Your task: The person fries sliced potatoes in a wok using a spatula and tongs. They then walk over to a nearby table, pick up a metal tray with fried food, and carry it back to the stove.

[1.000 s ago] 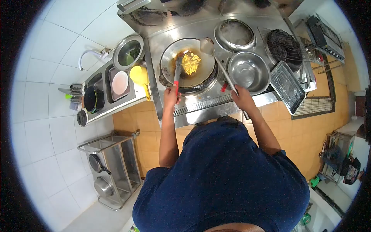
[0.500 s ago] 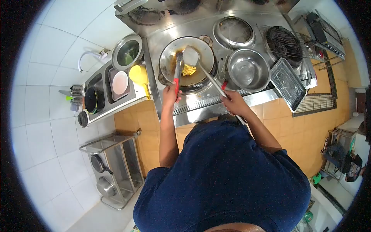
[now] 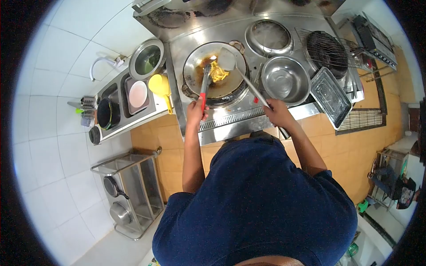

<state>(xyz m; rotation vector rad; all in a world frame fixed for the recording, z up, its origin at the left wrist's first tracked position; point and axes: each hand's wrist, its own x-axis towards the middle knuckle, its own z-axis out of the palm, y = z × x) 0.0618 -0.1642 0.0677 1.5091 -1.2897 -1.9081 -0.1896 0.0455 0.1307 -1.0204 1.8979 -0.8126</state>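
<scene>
A wok (image 3: 191, 79) with brown liquid sits on the stove, and yellow food strips (image 3: 218, 74) lie in its middle. My left hand (image 3: 195, 114) is closed on the red handle of the tongs (image 3: 205, 84), whose dark tips touch the left side of the food. My right hand (image 3: 279, 116) grips the long metal handle of a spatula (image 3: 227, 59). The flat spatula blade is over the wok, at the upper right of the strips. Part of the food is hidden by the blade and the tong tips.
Right of the wok are a steel bowl (image 3: 285, 82), a lidded pot (image 3: 269, 37), a rectangular tray (image 3: 331, 98) and a wire rack (image 3: 327, 51). On the left are a sink (image 3: 125, 103), a yellow ladle (image 3: 159, 86) and a metal pot (image 3: 147, 60). A wheeled cart (image 3: 146, 186) stands lower left.
The spatula blade went from the wok's right rim in over the food, then back a little to the right. My right hand moved left, then right again. The strips are bunched closer together.
</scene>
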